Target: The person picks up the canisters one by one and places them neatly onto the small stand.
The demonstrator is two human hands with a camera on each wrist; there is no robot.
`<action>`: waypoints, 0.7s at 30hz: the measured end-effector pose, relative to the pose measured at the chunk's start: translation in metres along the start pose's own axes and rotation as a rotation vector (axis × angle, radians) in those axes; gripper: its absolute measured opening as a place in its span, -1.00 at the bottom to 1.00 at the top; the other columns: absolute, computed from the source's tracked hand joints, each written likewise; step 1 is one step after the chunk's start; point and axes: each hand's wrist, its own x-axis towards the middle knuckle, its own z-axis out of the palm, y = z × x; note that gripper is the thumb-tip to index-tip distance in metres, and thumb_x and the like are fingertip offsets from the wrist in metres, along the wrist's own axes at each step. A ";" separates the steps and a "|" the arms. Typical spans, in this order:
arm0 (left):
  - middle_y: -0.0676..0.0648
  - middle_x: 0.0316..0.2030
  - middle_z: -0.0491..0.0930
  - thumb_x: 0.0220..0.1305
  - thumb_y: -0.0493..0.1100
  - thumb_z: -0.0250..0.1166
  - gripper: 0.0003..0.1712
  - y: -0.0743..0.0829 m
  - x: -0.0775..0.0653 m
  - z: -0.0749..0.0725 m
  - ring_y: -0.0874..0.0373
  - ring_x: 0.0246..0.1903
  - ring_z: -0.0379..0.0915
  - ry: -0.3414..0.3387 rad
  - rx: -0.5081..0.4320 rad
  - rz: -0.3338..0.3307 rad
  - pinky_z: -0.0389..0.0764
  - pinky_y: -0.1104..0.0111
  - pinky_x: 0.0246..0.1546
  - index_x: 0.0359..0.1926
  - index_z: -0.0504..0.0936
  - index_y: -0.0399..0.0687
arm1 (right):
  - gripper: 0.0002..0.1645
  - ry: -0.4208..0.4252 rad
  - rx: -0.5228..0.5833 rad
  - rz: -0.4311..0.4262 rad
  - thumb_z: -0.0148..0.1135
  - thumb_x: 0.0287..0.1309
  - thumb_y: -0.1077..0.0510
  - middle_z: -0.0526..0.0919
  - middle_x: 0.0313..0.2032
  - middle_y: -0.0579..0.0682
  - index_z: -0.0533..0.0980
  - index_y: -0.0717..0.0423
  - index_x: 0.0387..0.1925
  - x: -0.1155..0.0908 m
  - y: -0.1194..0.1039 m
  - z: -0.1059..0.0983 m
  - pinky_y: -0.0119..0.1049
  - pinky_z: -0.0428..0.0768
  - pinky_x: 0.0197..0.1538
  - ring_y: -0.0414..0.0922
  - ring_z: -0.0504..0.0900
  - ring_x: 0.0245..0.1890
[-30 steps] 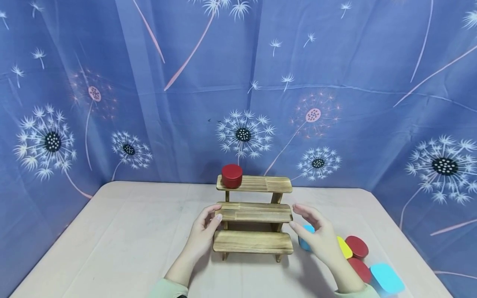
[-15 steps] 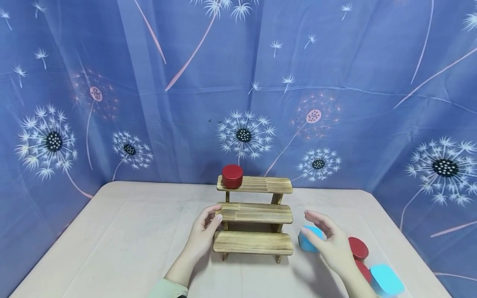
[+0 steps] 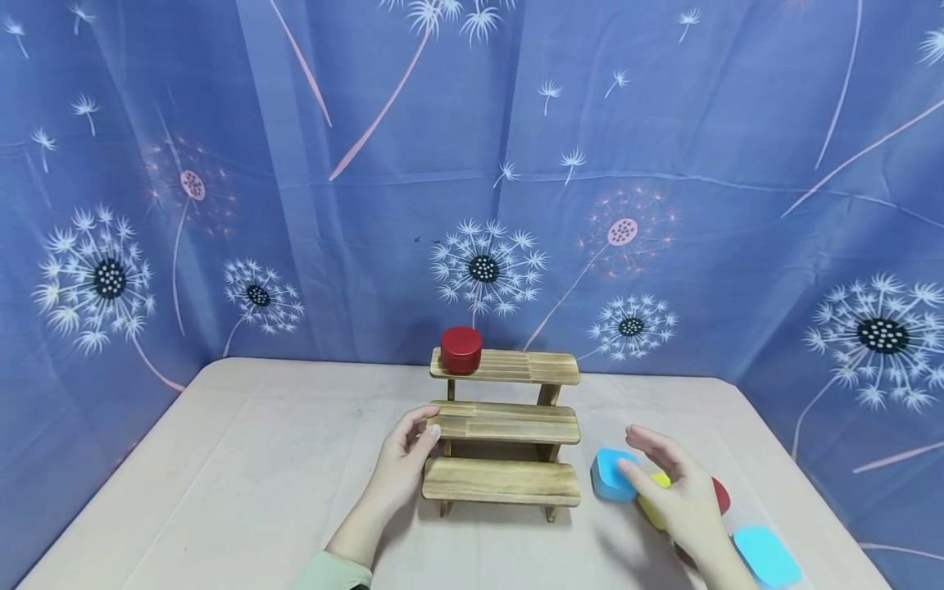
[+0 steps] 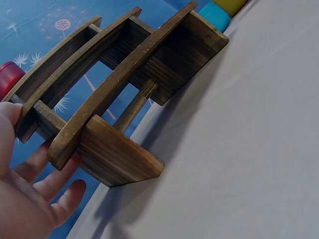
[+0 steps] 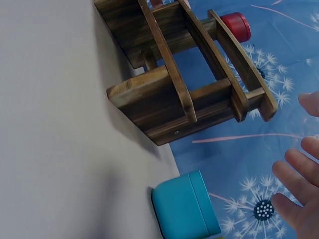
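A three-tier wooden display stand [image 3: 509, 482] stands on the table in the middle. At its left end my left hand [image 3: 398, 467] grips the middle tier, and in the left wrist view the stand [image 4: 119, 87] has fingers [image 4: 65, 199] curled beneath that end. A round red tin [image 3: 460, 351] sits on the left of the top tier. My right hand [image 3: 682, 500] holds nothing, its fingers apart, over a yellow tin [image 3: 652, 512] that it partly covers. Just left of it is a blue tin [image 3: 614, 477], upright on the table in the right wrist view [image 5: 182, 206].
Right of the right hand, part of a red lid [image 3: 721, 495] shows. A light-blue tin [image 3: 767, 557] lies near the front right. A blue dandelion-print curtain [image 3: 354, 246] surrounds the back and sides of the cloth-covered table [image 3: 258, 475].
My right hand has drawn away from the stand's right end, passing over the blue tin toward the yellow one. My left hand stays at the stand, which has not moved.
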 end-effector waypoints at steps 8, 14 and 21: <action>-0.13 -0.21 0.51 0.34 -0.16 0.14 -0.64 0.000 0.000 0.000 0.25 -0.24 0.50 0.004 -0.002 0.000 0.49 0.47 -0.10 0.14 0.47 -0.05 | -0.48 0.060 0.010 -0.090 0.34 0.07 0.24 0.59 -0.03 -0.37 0.47 0.15 0.11 0.000 0.014 -0.007 -0.76 0.32 0.06 -0.60 0.46 0.00; -0.11 -0.18 0.50 0.35 -0.16 0.14 -0.65 -0.001 0.001 0.000 0.26 -0.23 0.50 0.009 0.010 0.000 0.48 0.48 -0.09 0.14 0.48 -0.03 | -0.49 0.103 0.091 -0.118 0.28 0.04 0.40 0.60 -0.07 -0.41 0.46 0.30 0.09 -0.001 0.019 -0.012 -0.73 0.35 0.06 -0.55 0.52 -0.03; -0.09 -0.19 0.50 0.35 -0.16 0.14 -0.65 0.000 0.000 0.000 0.27 -0.24 0.50 0.012 0.010 0.014 0.48 0.48 -0.10 0.14 0.47 -0.06 | -0.54 0.134 0.017 -0.098 0.26 0.09 0.38 0.55 -0.13 -0.54 0.45 0.35 0.07 -0.002 0.021 -0.020 -0.77 0.33 0.04 -0.61 0.50 -0.07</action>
